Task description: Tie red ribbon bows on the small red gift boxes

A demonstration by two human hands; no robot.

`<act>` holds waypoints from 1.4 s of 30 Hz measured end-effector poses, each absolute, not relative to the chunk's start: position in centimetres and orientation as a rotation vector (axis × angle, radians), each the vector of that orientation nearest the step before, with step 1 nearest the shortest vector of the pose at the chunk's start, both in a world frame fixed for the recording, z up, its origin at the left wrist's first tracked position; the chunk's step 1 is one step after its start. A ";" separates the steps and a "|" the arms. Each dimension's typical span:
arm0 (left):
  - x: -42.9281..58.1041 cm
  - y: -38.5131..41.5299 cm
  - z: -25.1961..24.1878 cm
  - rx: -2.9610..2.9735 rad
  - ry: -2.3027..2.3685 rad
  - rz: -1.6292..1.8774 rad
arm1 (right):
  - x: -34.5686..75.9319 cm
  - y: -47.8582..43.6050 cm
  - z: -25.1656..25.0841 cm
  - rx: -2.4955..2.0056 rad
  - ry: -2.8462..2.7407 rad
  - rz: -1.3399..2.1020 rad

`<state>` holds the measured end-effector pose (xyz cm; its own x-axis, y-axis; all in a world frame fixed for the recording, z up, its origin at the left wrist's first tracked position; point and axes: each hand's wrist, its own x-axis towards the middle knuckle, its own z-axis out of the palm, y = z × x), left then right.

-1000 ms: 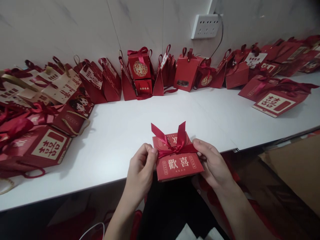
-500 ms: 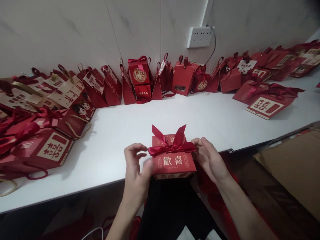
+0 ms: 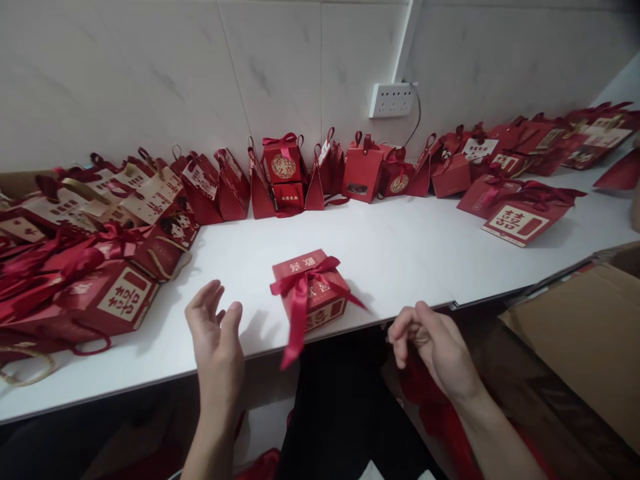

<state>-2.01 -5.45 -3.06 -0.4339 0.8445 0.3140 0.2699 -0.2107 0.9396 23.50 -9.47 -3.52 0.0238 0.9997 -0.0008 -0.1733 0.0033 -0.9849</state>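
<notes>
A small red gift box with gold characters and a red ribbon bow lies tilted on the white counter near its front edge, one ribbon tail hanging over the edge. My left hand is open to the left of the box, fingers up and apart, holding nothing. My right hand hovers below the counter edge to the right of the box, fingers loosely curled, with nothing visible in it. Neither hand touches the box.
Several red gift bags and boxes line the tiled wall at the back, with a pile of them at the left and more at the right. A wall socket sits above. A cardboard box stands at lower right.
Both hands have let go of the red box; it now lies tilted on the counter, slightly left of where it was held. The hands have drawn back and apart.
</notes>
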 end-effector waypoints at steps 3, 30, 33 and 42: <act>-1.1 -6.0 -2.7 1.374 1.573 1.562 | 23.8 -8.3 -3.5 -1.160 -1.036 1.057; -0.7 -7.8 -3.9 1.436 1.615 1.385 | 19.8 -3.7 -6.0 -1.084 -1.660 0.854; -0.4 -9.1 -3.0 1.294 1.669 1.471 | 19.8 -4.7 -6.1 -1.135 -1.653 0.632; 4.8 -10.2 -1.5 1.072 1.219 0.920 | 19.4 -7.2 -5.7 -1.208 -1.680 0.308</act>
